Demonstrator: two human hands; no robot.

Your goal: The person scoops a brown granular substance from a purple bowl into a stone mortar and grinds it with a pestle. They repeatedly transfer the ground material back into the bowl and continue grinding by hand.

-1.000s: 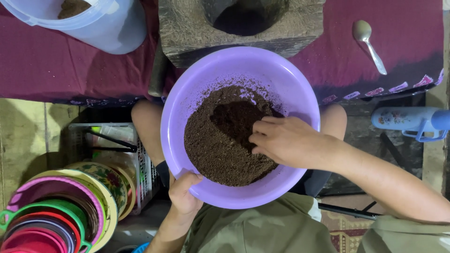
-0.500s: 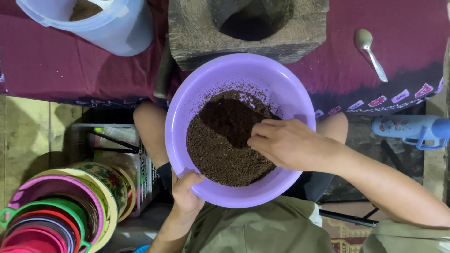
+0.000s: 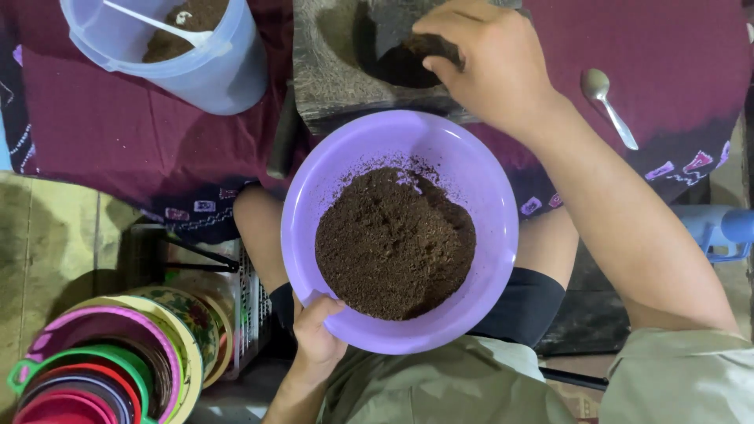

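2 hands: left hand point(image 3: 314, 330) grips the purple bowl point(image 3: 479, 188); right hand point(image 3: 491, 63) seemingly cups dark powder point(image 3: 432, 47).

So what the person has on: a loose olive-khaki shirt point(image 3: 440, 389), soft wrinkly fabric, filling the bottom of the view. The sleeve point(image 3: 683, 373) on the right side is short and wide, with a plain hem ending around the elbow, so the forearm below it is bare. Same for the left arm, bare from wrist up as far as it shows. Below that, dark shorts point(image 3: 522, 302), black or close to it, cut above the knee with a clean edge, knees uncovered. Left hand point(image 3: 318, 334) and right hand point(image 3: 491, 67) are both bare: no gloves, rings, watch or bracelets visible.
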